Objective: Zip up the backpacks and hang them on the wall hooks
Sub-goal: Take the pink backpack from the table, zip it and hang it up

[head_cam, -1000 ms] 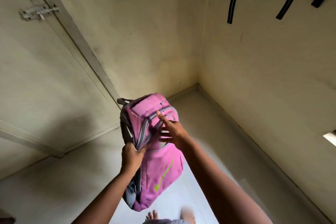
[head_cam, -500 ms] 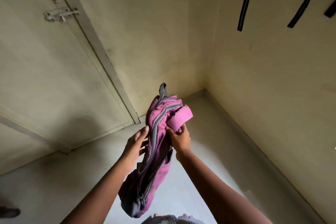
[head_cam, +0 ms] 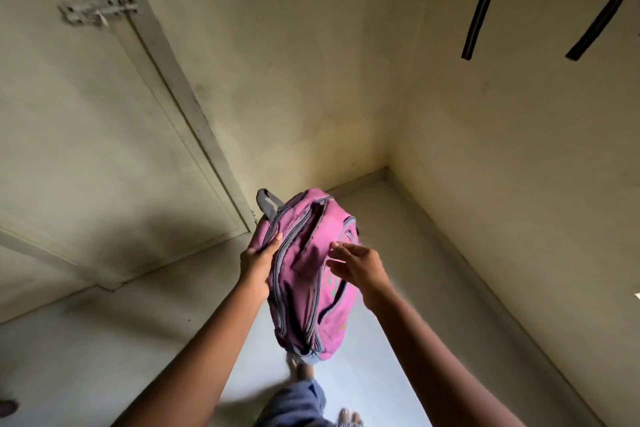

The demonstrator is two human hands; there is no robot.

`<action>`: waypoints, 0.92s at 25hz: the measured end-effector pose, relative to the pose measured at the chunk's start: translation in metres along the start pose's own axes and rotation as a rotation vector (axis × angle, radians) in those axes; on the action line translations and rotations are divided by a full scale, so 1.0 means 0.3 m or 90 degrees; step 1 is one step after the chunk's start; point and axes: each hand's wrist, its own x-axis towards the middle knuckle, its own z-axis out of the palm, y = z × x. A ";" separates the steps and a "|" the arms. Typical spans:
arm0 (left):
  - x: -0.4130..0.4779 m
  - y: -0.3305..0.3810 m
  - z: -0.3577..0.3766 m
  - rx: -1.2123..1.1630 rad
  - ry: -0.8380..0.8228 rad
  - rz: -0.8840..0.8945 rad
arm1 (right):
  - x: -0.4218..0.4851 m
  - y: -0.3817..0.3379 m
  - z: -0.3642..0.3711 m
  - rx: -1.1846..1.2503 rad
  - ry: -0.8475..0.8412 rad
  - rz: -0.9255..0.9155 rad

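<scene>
A pink backpack with grey zips and a grey top handle hangs in the air in front of me, top end away from me. My left hand grips its left side. My right hand rests on the front with fingers curled at the front pocket zip; whether it pinches a zip pull I cannot tell. Black straps of another backpack dangle on the right wall at the top right. No hook is visible.
A closed door with a metal bolt is on the left. The room corner lies ahead, with pale floor below. My bare feet show at the bottom.
The backpack has turned from edge-on to show its top and front. My right hand moved from gripping the front flap onto the front pocket. The view shifted slightly.
</scene>
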 end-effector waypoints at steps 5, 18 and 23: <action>0.139 0.047 0.009 0.118 -0.108 0.008 | 0.160 -0.099 0.042 -0.070 0.031 -0.058; 0.546 0.535 0.146 0.581 -0.252 0.232 | 0.529 -0.510 0.152 -0.304 0.056 -0.183; 0.565 0.622 0.359 0.980 -0.106 0.418 | 0.607 -0.582 0.057 -0.362 0.169 -0.202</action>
